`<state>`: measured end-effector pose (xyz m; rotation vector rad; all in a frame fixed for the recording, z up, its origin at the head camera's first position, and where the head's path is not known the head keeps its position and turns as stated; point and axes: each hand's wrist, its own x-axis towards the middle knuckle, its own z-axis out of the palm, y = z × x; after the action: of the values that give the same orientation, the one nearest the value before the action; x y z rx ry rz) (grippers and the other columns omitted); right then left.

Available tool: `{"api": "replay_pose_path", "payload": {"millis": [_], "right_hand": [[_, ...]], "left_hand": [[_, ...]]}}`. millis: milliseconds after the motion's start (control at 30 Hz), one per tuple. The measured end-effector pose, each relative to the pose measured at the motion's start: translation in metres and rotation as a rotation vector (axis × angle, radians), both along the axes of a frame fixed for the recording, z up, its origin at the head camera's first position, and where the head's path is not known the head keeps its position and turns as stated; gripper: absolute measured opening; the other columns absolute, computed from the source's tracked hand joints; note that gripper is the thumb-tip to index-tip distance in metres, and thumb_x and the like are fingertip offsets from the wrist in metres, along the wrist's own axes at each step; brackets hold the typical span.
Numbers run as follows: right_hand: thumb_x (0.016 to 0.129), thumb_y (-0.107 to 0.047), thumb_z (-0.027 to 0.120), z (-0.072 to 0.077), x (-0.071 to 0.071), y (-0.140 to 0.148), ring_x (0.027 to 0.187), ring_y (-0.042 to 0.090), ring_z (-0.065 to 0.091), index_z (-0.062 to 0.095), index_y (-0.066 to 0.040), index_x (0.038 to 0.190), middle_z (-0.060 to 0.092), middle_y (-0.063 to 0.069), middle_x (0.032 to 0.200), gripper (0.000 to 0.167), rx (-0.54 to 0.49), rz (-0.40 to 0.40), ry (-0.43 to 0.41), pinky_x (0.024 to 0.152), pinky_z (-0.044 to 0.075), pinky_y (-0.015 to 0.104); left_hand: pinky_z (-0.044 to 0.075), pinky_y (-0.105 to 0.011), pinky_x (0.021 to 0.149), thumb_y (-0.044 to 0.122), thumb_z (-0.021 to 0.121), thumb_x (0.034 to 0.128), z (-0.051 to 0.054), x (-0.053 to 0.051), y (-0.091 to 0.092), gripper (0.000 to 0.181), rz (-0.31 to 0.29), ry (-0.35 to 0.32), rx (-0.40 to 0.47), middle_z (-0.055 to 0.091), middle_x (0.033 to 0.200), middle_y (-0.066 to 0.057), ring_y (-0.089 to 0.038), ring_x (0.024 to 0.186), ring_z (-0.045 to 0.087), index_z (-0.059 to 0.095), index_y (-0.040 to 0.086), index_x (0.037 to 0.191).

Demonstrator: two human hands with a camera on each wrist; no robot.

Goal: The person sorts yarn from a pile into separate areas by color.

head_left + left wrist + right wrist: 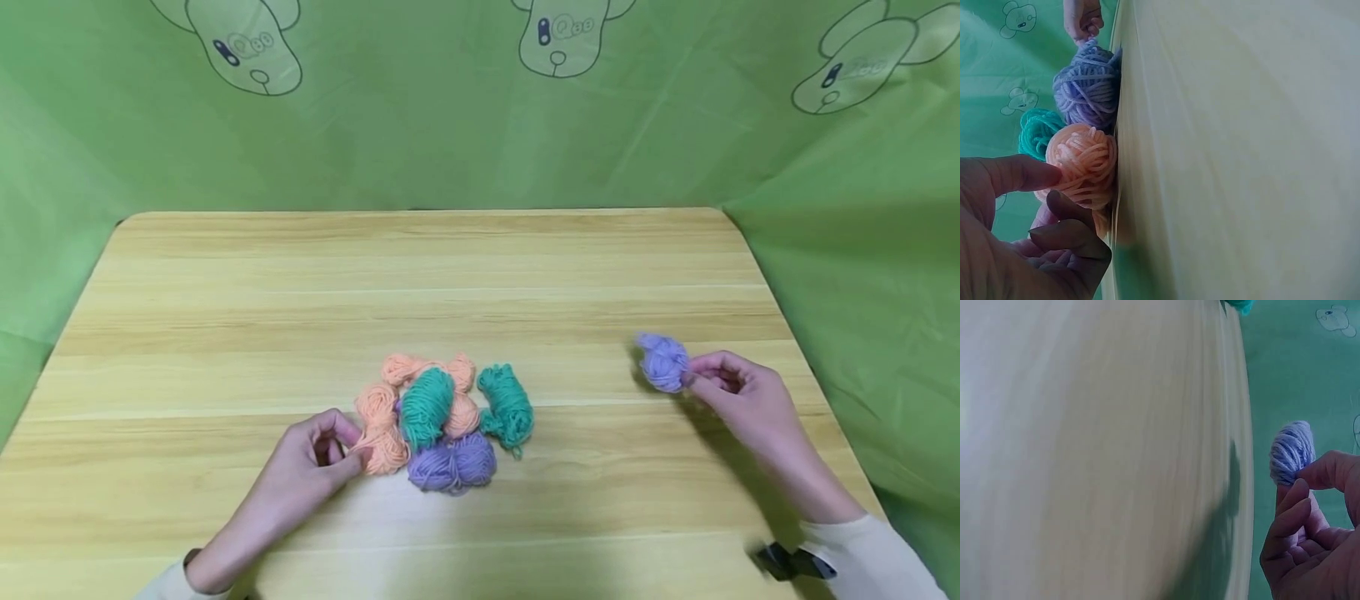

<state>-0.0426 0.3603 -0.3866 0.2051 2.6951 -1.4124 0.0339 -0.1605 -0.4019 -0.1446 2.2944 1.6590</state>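
Note:
My right hand [753,408] pinches a small purple yarn bundle [664,363] between thumb and fingertips, above the right part of the table; the right wrist view shows this bundle [1292,453] raised. My left hand [303,467] has thumb and fingers on the left edge of a peach yarn bundle [381,429], pinching it where it lies. Close against it are a green bundle [427,408] lying on top of others, a purple bundle [452,462] in front and another peach bundle [408,367] behind. A second green bundle [508,407] lies at the pile's right.
The wood-grain table [225,292] has rounded far corners. Green cloth [420,142] with printed animal heads hangs behind it and along both sides. A dark strap-like object [793,562] is by the right sleeve.

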Motion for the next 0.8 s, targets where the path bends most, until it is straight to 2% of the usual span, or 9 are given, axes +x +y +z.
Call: {"api": "replay_pose_path", "payload": {"millis": [333,667,800], "right_hand": [[0.104,-0.009,0.074,-0.005,0.001,0.020,0.072,0.011,0.060,0.078,-0.014,0.108,0.069,-0.007,0.089,0.008,-0.033,-0.060,-0.037,0.059,0.052,0.022],[0.104,-0.003,0.071,-0.007,-0.002,0.035,0.070,0.008,0.061,0.079,-0.022,0.100,0.072,-0.010,0.086,0.020,-0.113,-0.108,-0.023,0.059,0.053,0.020],[0.104,-0.003,0.070,-0.006,-0.002,0.041,0.071,0.008,0.062,0.078,-0.023,0.099,0.072,-0.010,0.086,0.022,-0.109,-0.129,-0.035,0.061,0.054,0.020]], "left_hand": [[0.043,-0.025,0.058,0.003,0.085,0.0902,0.001,0.000,0.001,0.018,0.017,-0.007,-0.011,0.056,0.075,-0.003,-0.015,0.066,0.051,0.069,0.003,0.098],[0.043,-0.025,0.058,0.003,0.084,0.0902,0.000,0.000,0.000,0.017,0.017,0.001,-0.008,0.057,0.076,-0.003,-0.015,0.066,0.052,0.069,0.003,0.098],[0.044,-0.026,0.058,0.001,0.084,0.0893,0.000,0.001,0.000,0.018,0.017,-0.003,0.008,0.057,0.076,-0.004,-0.016,0.066,0.052,0.068,0.003,0.099]]}}
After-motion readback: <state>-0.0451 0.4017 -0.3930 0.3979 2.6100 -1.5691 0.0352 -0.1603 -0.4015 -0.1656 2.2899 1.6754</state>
